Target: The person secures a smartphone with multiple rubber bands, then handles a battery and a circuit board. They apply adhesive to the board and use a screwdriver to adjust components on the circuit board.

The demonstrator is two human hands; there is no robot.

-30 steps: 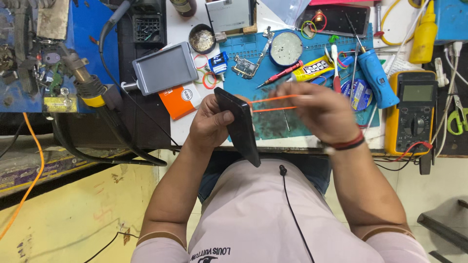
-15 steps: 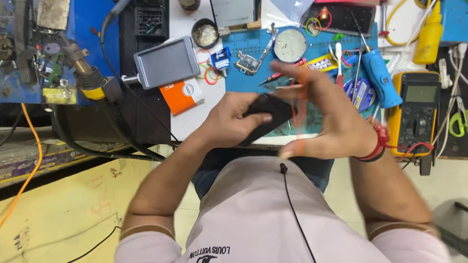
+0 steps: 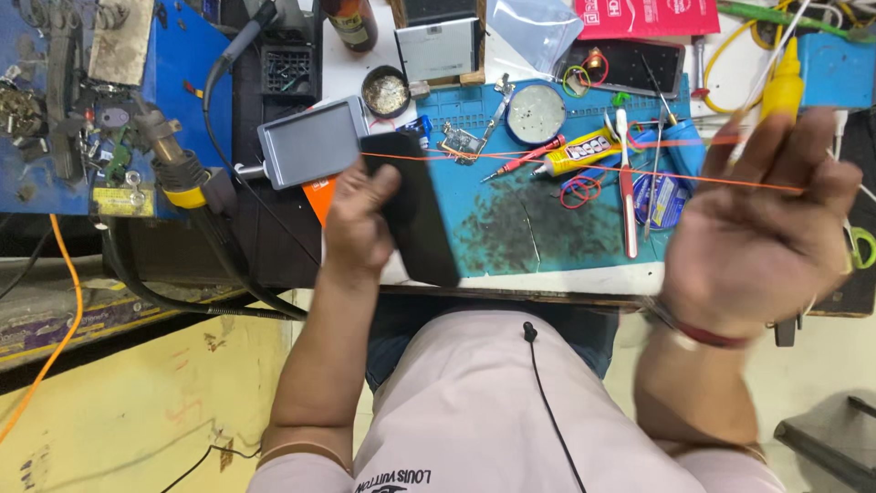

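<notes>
Left hand: the left hand (image 3: 360, 224) is closed around a dark flat phone (image 3: 415, 215); the fingers wrap its left edge, the thumb lies on its face
Phone: it is held just above the near edge of the teal work mat (image 3: 547, 228), in front of the person's body; its long axis goes from far-left to near-right, slightly tilted
Right hand: the right hand (image 3: 762, 233) is raised well to the right of the phone, palm spread and fingers apart; it looks blurred; whether it pinches something I cannot tell
Thread: a thin orange thread (image 3: 584, 169) runs taut from the top of the phone toward the right hand, almost across the long axis of the phone; the left hand is the nearer one to the phone, the right hand is at the far end of the thread
Containers: a small round black tin (image 3: 387, 91) behind the phone holds what looks like tiny pale parts; a round flat dish (image 3: 536, 113) on the mat has a speckled surface, its content is too small to tell
Around: a grey rectangular device (image 3: 310, 141) just left of the phone; a yellow glue tube (image 3: 584, 151), a red-handled tool (image 3: 628, 196) and a blue pen-shaped tool (image 3: 684, 146) lie on the mat
</notes>
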